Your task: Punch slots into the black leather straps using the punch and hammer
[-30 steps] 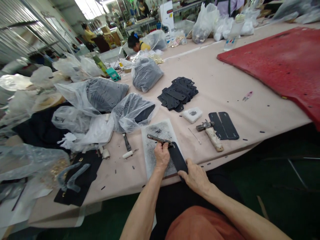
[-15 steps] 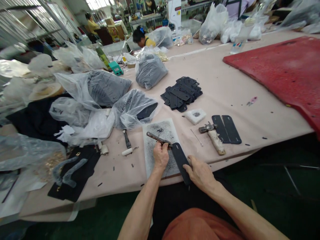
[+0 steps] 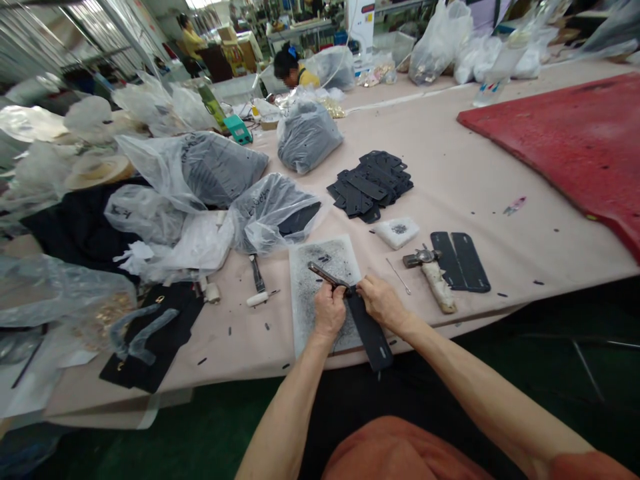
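Note:
My left hand (image 3: 330, 310) is closed around a slim metal punch (image 3: 324, 272), whose blunt end points up and left. The punch's other end is at the far end of a black strip (image 3: 371, 340) with small slots in it. My right hand (image 3: 381, 301) pinches that far end, close beside the left thumb; its fingertips partly hide the spot. The strip lies over a white board (image 3: 301, 293) speckled with black, and its near end reaches past the table edge. To the right, a hammer (image 3: 438, 283) with a wrapped handle lies against two more black strips (image 3: 463, 263).
A heap of black strips (image 3: 373, 185) lies beyond the board, near a white block (image 3: 399, 233). A thin metal pick (image 3: 399, 276) rests left of the hammer. Plastic bags (image 3: 225, 167) crowd the left, and a red sheet (image 3: 565, 147) covers the right. A person (image 3: 306, 77) sits across the table.
My right hand has moved from the strip's near part up to its far end, beside the punch. My left hand keeps its hold on the punch. The view has shifted slightly.

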Motion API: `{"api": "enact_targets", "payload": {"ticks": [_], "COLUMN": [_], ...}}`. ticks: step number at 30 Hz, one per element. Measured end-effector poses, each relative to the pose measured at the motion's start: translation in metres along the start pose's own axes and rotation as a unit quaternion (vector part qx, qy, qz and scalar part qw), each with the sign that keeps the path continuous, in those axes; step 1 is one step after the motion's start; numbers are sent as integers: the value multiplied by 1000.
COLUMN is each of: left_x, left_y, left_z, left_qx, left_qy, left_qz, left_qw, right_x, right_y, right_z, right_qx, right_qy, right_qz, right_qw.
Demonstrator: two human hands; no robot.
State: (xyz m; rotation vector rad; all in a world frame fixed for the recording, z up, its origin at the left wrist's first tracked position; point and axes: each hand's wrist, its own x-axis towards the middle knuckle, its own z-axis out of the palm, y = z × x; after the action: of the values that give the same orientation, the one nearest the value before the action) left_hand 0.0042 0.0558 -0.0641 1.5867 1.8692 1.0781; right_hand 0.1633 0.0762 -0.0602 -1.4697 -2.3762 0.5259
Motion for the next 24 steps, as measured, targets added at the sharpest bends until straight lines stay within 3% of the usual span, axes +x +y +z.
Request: {"api": "enact_targets", "payload": {"ticks": [3, 6, 11, 13, 17, 21, 24], "left_x": [-1, -2, -5, -5, -5, -5, -5], "left_y": [1, 4, 6, 5, 4, 4, 4], "left_z": [3, 4, 5, 5, 3, 1, 0], "left_qx": [21, 49, 64, 53, 19, -10, -14], "left_qy": [-2, -15, -45, -26, -21, -31, -29], "left_qz": [15, 46, 67, 47, 37, 46, 37], "left_qw": [1000, 998, 995, 997, 999, 998, 999], "right_x": [0, 2, -6, -19, -60, -105, -143], "right_y": [0, 2, 8, 9, 11, 29, 62], "right_z": [0, -7, -23, -25, -31, -43, -46], "right_qx": [-25, -7, 154, 251, 411, 421, 404], "right_qy": [-5, -49, -109, -132, -185, -138, -77], "right_qz": [9, -11, -48, -7, 99, 203, 295], "right_qw": [1000, 999, 981, 959, 887, 873, 863]}}
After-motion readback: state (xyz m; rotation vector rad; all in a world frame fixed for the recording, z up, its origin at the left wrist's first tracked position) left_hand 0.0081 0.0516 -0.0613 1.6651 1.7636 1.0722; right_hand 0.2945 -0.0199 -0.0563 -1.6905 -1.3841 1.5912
